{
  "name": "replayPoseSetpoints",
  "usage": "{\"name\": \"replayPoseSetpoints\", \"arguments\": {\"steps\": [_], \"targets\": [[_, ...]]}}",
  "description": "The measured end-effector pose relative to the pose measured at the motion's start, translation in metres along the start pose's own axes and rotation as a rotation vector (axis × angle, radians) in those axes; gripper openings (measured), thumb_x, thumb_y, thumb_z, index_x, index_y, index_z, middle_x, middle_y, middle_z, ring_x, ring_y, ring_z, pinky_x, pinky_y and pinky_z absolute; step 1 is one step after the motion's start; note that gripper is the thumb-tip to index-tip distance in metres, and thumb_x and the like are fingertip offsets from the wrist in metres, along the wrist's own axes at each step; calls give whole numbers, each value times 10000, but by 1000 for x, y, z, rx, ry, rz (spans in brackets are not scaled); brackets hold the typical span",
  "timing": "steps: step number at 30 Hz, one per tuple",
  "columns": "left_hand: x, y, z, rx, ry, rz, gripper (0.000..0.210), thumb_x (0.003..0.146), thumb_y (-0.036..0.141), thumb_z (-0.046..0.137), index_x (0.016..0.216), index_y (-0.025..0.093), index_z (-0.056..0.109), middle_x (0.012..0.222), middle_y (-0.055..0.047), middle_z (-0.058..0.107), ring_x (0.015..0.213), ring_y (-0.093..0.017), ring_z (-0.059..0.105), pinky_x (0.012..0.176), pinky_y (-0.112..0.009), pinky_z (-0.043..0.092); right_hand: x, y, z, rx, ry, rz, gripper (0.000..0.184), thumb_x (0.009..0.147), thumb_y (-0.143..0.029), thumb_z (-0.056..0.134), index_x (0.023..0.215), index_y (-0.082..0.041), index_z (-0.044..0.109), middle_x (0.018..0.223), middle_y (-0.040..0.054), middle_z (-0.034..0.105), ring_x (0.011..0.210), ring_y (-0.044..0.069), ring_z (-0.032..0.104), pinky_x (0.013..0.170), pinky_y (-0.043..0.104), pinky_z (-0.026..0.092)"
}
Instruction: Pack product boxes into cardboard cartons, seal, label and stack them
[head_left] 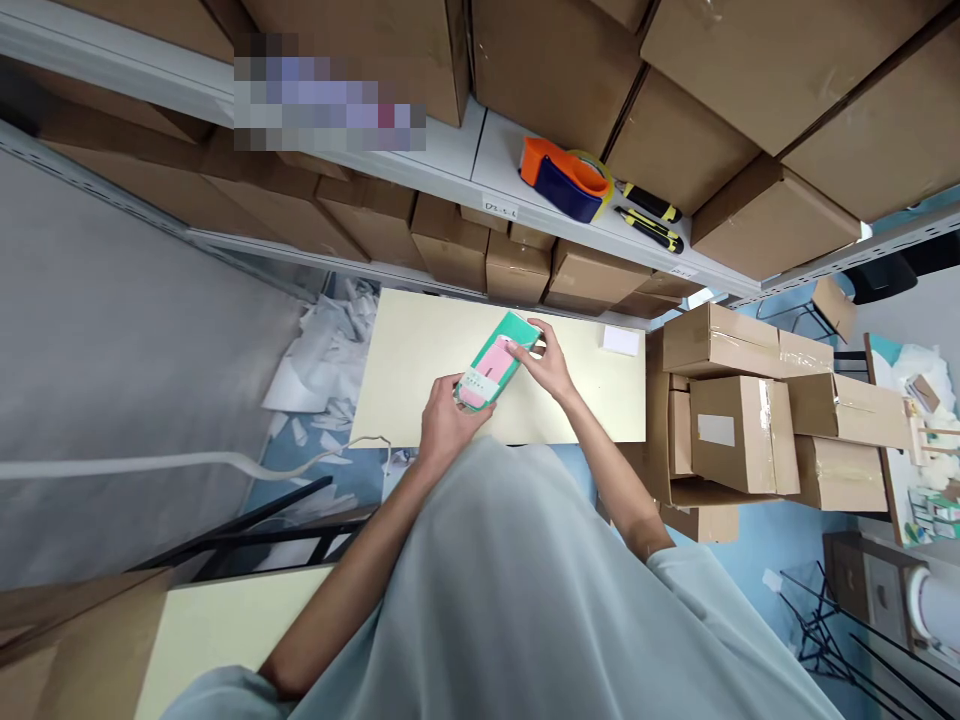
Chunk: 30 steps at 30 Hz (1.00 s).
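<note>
Both of my hands grip a flat green and pink package (489, 368), held tilted above the pale yellow table (405, 345). It shows a pink shape on a green ground with a whitish band near its lower end; I cannot tell what is inside. My left hand (448, 415) is closed around the lower left end, thumb along the bottom edge. At the upper right end, my right hand (549, 362) holds on with its thumb on the front face and the fingers at the far edge.
A white box or paper stack (620, 341) lies at the table's right. Cardboard boxes (742, 430) are stacked beside it. On the shelf above rest an orange and blue tape dispenser (566, 180) and yellow-black cutters (651, 228). Paper scraps (319, 350) are heaped at left.
</note>
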<state>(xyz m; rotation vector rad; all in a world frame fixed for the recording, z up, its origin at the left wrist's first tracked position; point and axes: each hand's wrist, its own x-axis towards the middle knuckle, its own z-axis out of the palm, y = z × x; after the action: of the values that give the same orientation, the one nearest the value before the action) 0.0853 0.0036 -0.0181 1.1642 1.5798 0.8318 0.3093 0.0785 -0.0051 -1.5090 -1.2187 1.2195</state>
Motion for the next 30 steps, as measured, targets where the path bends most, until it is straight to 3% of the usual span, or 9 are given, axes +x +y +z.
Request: {"name": "replayPoseSetpoints", "arguments": {"steps": [2,4,9,15,18,21,24,27,30], "targets": [[-2,2,-3,-44,-43,45,780,641,497,1028,1303,245,700,1544,-140,670,1444,-387,670,1088,-491,676,-1,2,1,11,21,9,825,893,-787,824,1510,-298,577,1452,100,703,1258,268,724,1116,418,629],[-1,3,-8,-179,-139,-30,784,662,575,1022,1294,243,700,1579,-146,665,1498,-397,646,1114,-500,664,-2,4,-3,53,-23,22,819,878,-806,814,1484,-304,586,1395,91,713,1220,266,724,1072,409,641],[8,-3,-20,-349,-338,-249,922,530,621,1092,1294,221,765,1387,-152,824,1413,-438,724,1242,-597,580,-5,4,-12,132,-141,10,819,874,-811,812,1487,-318,587,1401,96,693,1253,291,697,1026,432,660],[6,-12,-22,-295,-238,-181,848,549,581,1077,1264,232,784,1343,-122,850,1393,-423,741,1268,-578,565,-1,-5,-9,63,-209,-19,792,872,-773,855,1472,-308,628,1499,100,672,1318,303,689,1151,474,619],[5,-14,-25,-135,-118,-131,780,650,553,1033,1304,236,749,1346,-113,829,1372,-424,742,1196,-545,606,0,-9,3,14,-146,-8,817,877,-716,883,1530,-328,583,1623,116,598,1372,302,674,1158,469,619],[3,-12,-30,51,-16,-12,751,709,490,1021,1355,260,713,1423,-125,762,1441,-454,674,1182,-542,596,1,-9,23,-12,-66,30,815,909,-703,850,1561,-335,527,1594,125,610,1363,289,671,1100,442,647],[4,-15,-41,46,-63,67,847,688,533,1038,1405,266,675,1546,-151,679,1531,-448,586,1216,-530,573,3,-7,38,-33,-32,25,744,899,-718,842,1467,-318,577,1495,105,666,1350,282,671,1107,425,640],[10,-30,-58,-191,-211,-52,854,681,716,995,1341,273,685,1534,-141,705,1521,-417,616,1200,-532,593,7,-7,43,10,-122,67,755,849,-715,892,1421,-315,606,1434,88,689,1268,282,704,1071,434,654],[21,-52,-73,-404,-297,-188,894,589,753,1035,1256,252,713,1389,-145,791,1422,-397,708,1267,-571,545,10,-6,48,47,-192,117,777,837,-715,902,1435,-322,600,1427,84,689,1222,276,714,1008,428,670]]}}
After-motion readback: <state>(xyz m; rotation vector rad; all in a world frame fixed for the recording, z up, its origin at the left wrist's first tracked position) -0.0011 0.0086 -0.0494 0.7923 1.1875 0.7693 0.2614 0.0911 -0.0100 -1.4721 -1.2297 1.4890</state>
